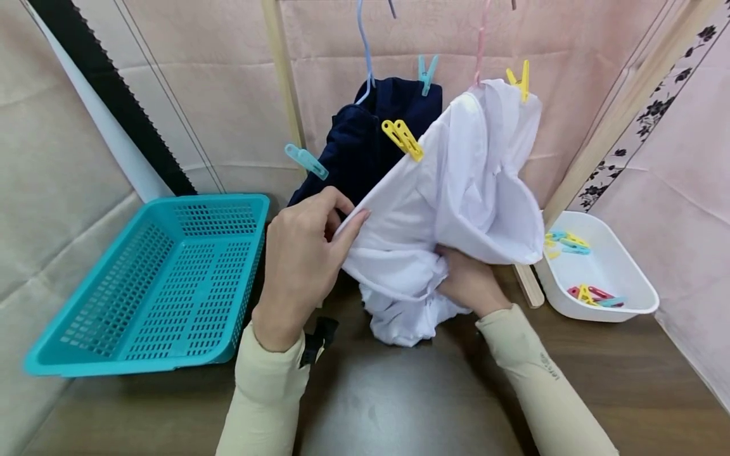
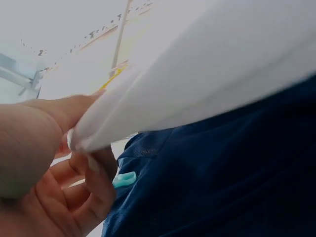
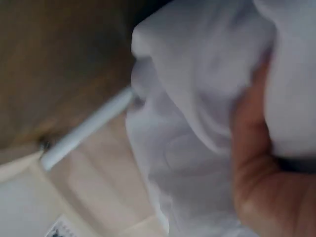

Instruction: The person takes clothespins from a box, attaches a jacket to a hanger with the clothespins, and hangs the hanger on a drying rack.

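Note:
A white garment [image 1: 393, 221] hangs on a pink hanger [image 1: 481, 44], with yellow clothespins [image 1: 403, 139] on its upper edges. My left hand [image 1: 302, 253] pinches its left edge between thumb and fingers, pulling that edge out to the left. Lower down, my right hand [image 1: 470, 278] grips the bunched white cloth; its fingertips are hidden in the folds, also in the right wrist view. Behind hangs a navy garment [image 1: 353, 145] on a blue hanger [image 1: 365, 44], with light-blue clothespins [image 1: 307, 161] at both sides. The left wrist view shows the navy cloth [image 2: 212, 182] beneath the white edge.
To the left, a teal perforated basket [image 1: 145, 209] stands on the dark wooden table [image 1: 388, 399]. At right, a white tub [image 1: 644, 294] contains several coloured clothespins [image 1: 587, 294]. Wooden posts [image 1: 627, 107] rise on either side of the garments, before a pale fabric backdrop [image 1: 222, 76].

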`<state>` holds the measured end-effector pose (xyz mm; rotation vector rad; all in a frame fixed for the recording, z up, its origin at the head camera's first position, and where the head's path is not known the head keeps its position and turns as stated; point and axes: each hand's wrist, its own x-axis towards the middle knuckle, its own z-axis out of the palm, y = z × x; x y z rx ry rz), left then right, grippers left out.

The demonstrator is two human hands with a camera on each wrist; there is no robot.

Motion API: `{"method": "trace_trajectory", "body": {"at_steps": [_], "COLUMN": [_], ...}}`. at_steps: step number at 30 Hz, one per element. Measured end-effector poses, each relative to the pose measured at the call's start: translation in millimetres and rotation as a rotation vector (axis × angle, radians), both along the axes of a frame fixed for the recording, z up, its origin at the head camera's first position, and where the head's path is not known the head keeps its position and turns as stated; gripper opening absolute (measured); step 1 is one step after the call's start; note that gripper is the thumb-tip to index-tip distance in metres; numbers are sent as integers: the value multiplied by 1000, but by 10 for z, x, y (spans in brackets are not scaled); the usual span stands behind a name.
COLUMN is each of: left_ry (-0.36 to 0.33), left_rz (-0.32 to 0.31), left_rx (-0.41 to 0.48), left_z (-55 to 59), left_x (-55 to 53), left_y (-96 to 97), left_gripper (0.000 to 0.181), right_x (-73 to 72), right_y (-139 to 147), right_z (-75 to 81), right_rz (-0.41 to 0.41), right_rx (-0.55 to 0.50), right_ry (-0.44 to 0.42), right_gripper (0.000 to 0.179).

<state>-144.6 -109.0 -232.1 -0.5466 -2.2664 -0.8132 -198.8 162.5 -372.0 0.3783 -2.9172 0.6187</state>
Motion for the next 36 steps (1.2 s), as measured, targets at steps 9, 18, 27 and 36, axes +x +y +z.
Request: {"method": "trace_trajectory", "body": {"at_steps": [9,18,27,36], "left_ry": [-29,-104,-184,-256], "left_rz": [21,-13,-14,4], "left_rx": [-27,-53,-84,-106], "left_z": [-46,-77,-72,-87], "left_x": [-45,-56,-63,-86], "left_y": [118,134,104,49], "left_gripper": [22,19,15,20], "right_x": [-247,-361,-240,-141], "right_y": [283,234,196,105], "right_z": [115,-116,43,211], "right_rz": [-317,-204,-95,-191], "right_rx": [-245,-90,80,62], "right_ry": [598,181,-244,-338], "right_gripper": [12,37,65,49]}}
